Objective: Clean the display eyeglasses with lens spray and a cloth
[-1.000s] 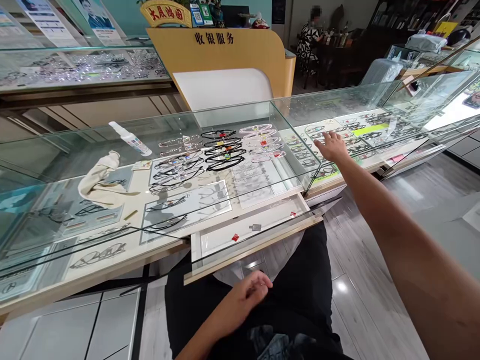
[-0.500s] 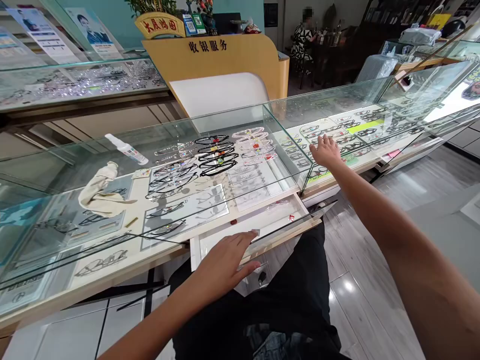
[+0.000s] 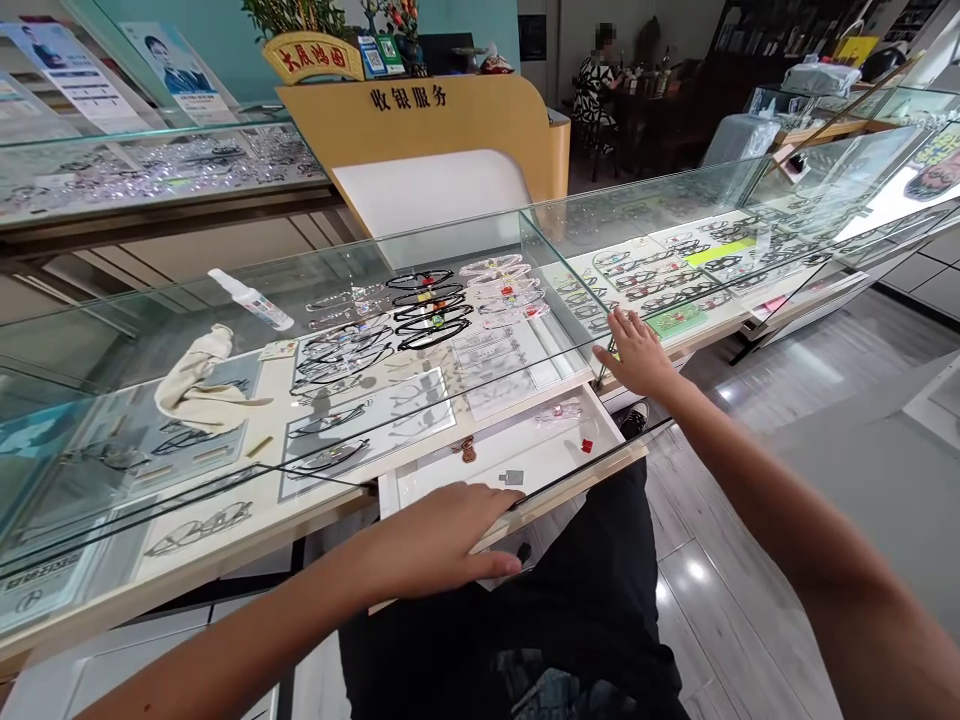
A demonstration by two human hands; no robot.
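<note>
My left hand (image 3: 450,535) lies over the front edge of a pulled-out drawer (image 3: 525,450), fingers stretched out, holding nothing that I can see. Inside the drawer are a small grey tag-like piece (image 3: 513,478), a red piece (image 3: 586,446), a brown item (image 3: 469,450) and a clear plastic packet (image 3: 559,412). My right hand (image 3: 636,350), fingers apart, is at the front of the glass display case (image 3: 574,270), near the corner where two sections meet. Whether it touches the glass I cannot tell. Rows of black-framed glasses (image 3: 431,332) lie under the glass to the left.
A white spray bottle (image 3: 251,300) and a cream cloth (image 3: 196,385) lie on the left of the case. Behind it stand a white chair back (image 3: 435,185) and a wooden cashier counter (image 3: 420,120). A person (image 3: 598,90) sits far back. My legs are below the drawer.
My right hand has come down and left, toward the corner of the case. My left hand has shifted slightly down along the drawer front, and more of the drawer's inside shows.
</note>
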